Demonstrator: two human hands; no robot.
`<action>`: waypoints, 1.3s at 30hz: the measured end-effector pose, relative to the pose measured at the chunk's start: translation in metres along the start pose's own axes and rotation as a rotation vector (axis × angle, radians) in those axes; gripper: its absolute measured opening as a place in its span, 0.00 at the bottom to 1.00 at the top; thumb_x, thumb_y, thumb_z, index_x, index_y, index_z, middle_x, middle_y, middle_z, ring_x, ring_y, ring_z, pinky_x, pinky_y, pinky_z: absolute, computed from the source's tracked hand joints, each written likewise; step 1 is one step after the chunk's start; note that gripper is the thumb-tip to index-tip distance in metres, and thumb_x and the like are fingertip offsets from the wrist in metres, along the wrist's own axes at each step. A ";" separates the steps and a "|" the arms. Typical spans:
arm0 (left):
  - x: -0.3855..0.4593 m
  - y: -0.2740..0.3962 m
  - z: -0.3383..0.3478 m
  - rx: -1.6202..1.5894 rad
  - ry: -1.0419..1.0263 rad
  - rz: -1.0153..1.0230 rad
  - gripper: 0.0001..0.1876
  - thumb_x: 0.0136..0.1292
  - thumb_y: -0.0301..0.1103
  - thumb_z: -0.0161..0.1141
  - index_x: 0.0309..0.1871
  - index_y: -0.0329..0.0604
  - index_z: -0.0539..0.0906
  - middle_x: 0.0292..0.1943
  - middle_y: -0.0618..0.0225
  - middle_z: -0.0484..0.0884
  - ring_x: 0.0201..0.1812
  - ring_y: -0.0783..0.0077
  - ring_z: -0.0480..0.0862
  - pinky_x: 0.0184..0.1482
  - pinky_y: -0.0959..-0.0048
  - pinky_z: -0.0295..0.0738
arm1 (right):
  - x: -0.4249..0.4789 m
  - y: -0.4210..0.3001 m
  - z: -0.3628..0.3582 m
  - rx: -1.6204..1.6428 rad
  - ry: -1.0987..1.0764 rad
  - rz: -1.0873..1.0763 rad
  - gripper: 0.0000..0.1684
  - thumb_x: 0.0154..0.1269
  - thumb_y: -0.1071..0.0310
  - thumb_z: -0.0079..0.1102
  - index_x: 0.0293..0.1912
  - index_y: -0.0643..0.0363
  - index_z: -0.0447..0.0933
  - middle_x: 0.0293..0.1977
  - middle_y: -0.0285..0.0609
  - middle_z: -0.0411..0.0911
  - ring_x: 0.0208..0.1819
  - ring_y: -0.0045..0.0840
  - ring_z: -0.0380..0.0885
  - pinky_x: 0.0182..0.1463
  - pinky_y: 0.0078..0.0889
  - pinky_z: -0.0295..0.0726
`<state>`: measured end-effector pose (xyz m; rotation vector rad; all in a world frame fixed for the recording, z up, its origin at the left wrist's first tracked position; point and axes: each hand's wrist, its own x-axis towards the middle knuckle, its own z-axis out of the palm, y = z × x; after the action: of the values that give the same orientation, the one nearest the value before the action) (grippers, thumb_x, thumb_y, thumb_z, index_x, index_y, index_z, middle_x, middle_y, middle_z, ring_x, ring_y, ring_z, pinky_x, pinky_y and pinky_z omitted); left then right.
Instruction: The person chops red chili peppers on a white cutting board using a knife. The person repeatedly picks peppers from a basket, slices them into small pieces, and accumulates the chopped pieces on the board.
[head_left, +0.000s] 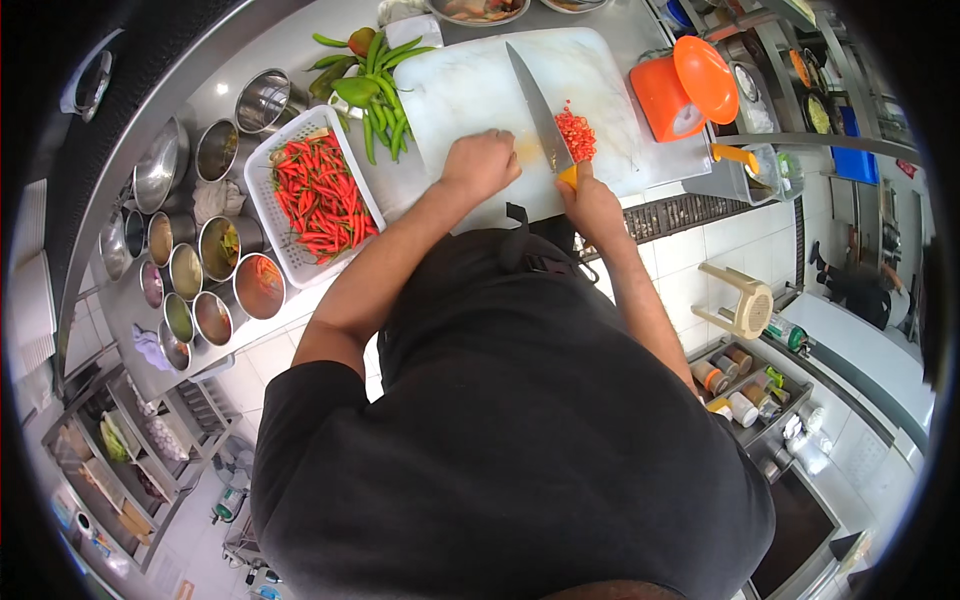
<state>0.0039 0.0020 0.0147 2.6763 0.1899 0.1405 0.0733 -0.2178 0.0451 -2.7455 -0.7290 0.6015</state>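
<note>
My right hand (594, 206) grips the yellow handle of a chef's knife (541, 112). The broad blade lies across the white cutting board (472, 82), its tip toward the far edge. Right beside the blade is a small pile of chopped red chili (576, 135). My left hand (484, 163) rests curled on the board, left of the knife, over its near part. Its fingers are bent under, so anything inside them is hidden. Left of the board stands a white plastic basket (264, 184) of whole red chilies (319, 195).
Green chilies (386, 97) lie against the board's left edge. An orange kitchen scale (664, 94) stands at its right. Several metal containers (217, 247) crowd the counter on the left. A beige stool (750, 309) is on the tiled floor, and a person (862, 296) is farther right.
</note>
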 end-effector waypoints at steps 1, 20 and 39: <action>0.009 -0.003 -0.006 -0.013 0.041 -0.010 0.09 0.63 0.39 0.64 0.37 0.43 0.86 0.35 0.56 0.88 0.38 0.51 0.90 0.42 0.53 0.85 | -0.001 0.001 0.004 0.002 0.012 0.001 0.25 0.80 0.52 0.57 0.56 0.66 0.66 0.35 0.63 0.86 0.40 0.59 0.87 0.44 0.60 0.85; 0.194 -0.131 -0.061 -0.011 0.504 -0.174 0.23 0.66 0.45 0.66 0.60 0.41 0.86 0.57 0.49 0.88 0.59 0.45 0.86 0.63 0.53 0.82 | 0.004 -0.009 0.009 -0.008 0.043 0.013 0.29 0.80 0.49 0.57 0.60 0.66 0.65 0.35 0.66 0.86 0.39 0.62 0.86 0.43 0.62 0.84; -0.164 -0.142 -0.165 -0.033 0.503 -0.750 0.09 0.66 0.35 0.71 0.46 0.44 0.91 0.37 0.56 0.92 0.40 0.53 0.92 0.46 0.60 0.85 | 0.008 0.011 0.013 0.034 0.048 -0.060 0.28 0.80 0.51 0.58 0.57 0.67 0.65 0.34 0.68 0.85 0.38 0.64 0.85 0.41 0.63 0.83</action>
<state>-0.1945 0.1740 0.0877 2.3011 1.2930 0.5563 0.0786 -0.2210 0.0272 -2.6871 -0.7797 0.5279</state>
